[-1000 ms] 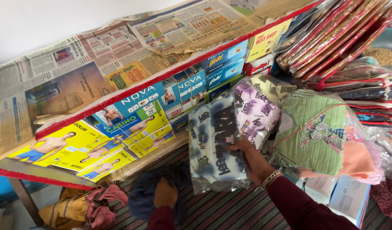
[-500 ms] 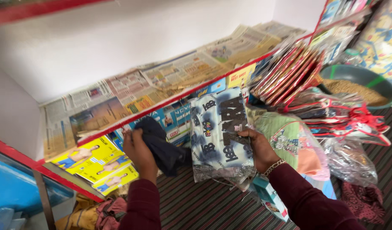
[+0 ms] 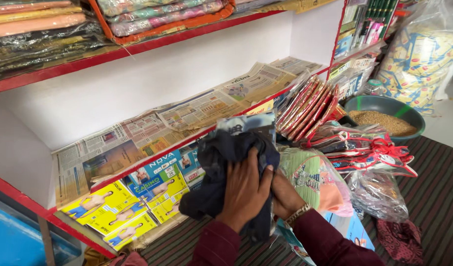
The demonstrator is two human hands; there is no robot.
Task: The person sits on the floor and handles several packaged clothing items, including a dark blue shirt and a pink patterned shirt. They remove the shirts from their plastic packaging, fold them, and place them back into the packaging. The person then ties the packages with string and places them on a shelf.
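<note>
1. The place is a small shop. A white shelf (image 3: 187,74) with red edges is covered with sheets of newspaper (image 3: 197,108), and under it stand flat boxes (image 3: 138,197) in yellow and blue.
2. Above, another shelf carries folded fabrics (image 3: 157,15) in clear wrapping. The floor has a striped mat (image 3: 438,192).
3. To the right there is a green bowl (image 3: 384,106) with brown grain, and just beside it lie red flat packets (image 3: 310,106) leaning in a row.
4. The left hand (image 3: 243,189) lies flat on a dark blue cloth (image 3: 221,167), with the fingers spread wide and pressing it; the grip is not closed around it.
5. The right hand (image 3: 285,197) is mostly hidden behind the left one and behind the cloth. I cannot tell whether its grip is closed.
6. The cloth is soft and crumpled and hangs down in front of the boxes. Behind it, touching it, a printed packet (image 3: 246,123) in shiny plastic shows at the top.
7. Just right of the hands lies a green and pink garment (image 3: 310,177) in a clear bag.
</note>
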